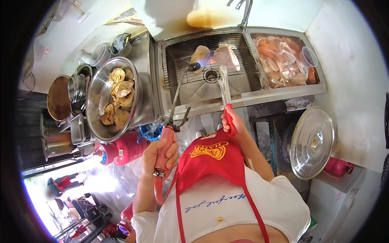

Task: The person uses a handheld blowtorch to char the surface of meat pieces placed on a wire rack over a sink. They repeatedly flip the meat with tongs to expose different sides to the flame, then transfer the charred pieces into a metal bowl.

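My left hand (161,155) is wrapped around the pink handle of a gas blowtorch (179,91). A red hose runs down from the handle's end. The torch's dark nozzle (194,66) lies at a yellowish piece of meat (200,54), with a bluish flame glow beside it. Red-handled metal tongs (225,88) are gripped in my right hand (234,123). Their tips reach the lower edge of a second, paler piece of meat (226,57). Both pieces rest on a wire rack (179,45) over the left sink basin (194,95).
Browned pieces fill part of a steel bowl (138,112) on the left counter. The right basin (291,90) holds raw pieces and a clear plastic tub (308,57). A pink gas cylinder (130,148) stands lower left. At right is a round metal lid (313,142). A faucet (245,15) rises behind.
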`<state>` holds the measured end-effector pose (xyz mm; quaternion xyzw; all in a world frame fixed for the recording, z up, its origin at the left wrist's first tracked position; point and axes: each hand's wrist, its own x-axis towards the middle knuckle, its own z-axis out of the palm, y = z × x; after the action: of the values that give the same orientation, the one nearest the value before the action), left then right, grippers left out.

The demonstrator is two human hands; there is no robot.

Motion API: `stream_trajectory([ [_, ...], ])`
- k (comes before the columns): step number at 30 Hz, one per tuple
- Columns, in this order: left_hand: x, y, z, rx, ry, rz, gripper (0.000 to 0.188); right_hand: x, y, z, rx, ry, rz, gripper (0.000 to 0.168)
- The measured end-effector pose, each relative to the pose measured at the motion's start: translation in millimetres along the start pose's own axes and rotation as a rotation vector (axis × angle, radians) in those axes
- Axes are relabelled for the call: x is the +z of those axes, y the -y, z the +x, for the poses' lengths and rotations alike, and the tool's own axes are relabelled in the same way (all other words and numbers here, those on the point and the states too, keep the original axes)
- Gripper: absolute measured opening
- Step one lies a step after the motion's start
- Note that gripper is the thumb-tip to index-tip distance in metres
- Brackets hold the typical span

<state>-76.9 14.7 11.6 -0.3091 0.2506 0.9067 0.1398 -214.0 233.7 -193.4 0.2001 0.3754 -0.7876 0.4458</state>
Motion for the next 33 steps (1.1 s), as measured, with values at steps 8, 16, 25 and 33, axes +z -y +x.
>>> stream_trajectory([
  [8, 12, -6, 5, 0.032, 0.003, 0.004, 0.027, -6, 13, 36, 0.058, -0.003, -0.238, 0.042],
  [16, 6, -7, -4, 0.059, -0.030, -0.023, 0.028, -1, 34, 79, 0.056, -0.020, -0.557, 0.042],
  [25, -14, -10, -16, 0.119, -0.054, -0.074, 0.028, 10, 33, 80, 0.153, 0.123, -0.358, 0.033],
  [33, -23, -20, -18, 0.099, -0.038, -0.107, 0.028, 24, 23, 126, 0.132, 0.144, -0.141, 0.032],
])
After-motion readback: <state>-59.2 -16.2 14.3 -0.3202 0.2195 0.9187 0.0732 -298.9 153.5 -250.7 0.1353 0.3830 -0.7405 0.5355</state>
